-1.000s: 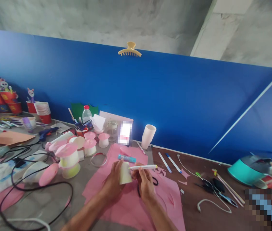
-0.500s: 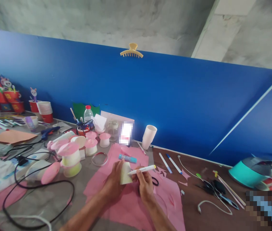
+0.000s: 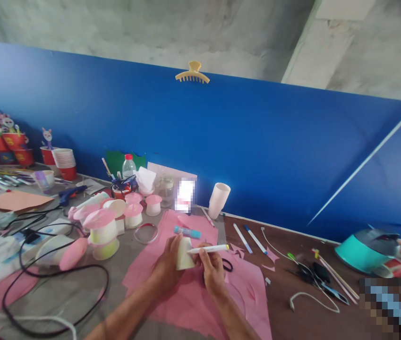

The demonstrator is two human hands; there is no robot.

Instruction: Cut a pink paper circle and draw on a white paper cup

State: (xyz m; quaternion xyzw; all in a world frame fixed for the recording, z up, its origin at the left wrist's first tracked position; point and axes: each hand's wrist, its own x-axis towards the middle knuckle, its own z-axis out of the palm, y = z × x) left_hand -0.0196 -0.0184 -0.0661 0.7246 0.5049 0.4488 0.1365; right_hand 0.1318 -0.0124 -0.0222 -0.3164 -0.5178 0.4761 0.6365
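My left hand (image 3: 167,259) is closed around a small pale yellow paper cup (image 3: 185,257), holding it tilted above pink paper (image 3: 182,307). In my right hand (image 3: 213,270) is a white marker pen (image 3: 211,248) with a yellow end, its tip at the cup's side. Just beyond the hands a blue glue stick (image 3: 187,232) lies on the paper. Black scissor handles (image 3: 227,265) show beside my right hand, the rest of the scissors being hidden.
To the left stand several cups with pink paper tops (image 3: 101,219), near a looping black cable (image 3: 106,278). White cups (image 3: 218,200) stand by the blue partition (image 3: 257,141). Two pens (image 3: 256,240), a white cord (image 3: 313,296) and a teal container (image 3: 358,250) lie to the right.
The whole view has shifted very slightly. My hands keep the same hold, and the marker's tip has moved a little against the cup.
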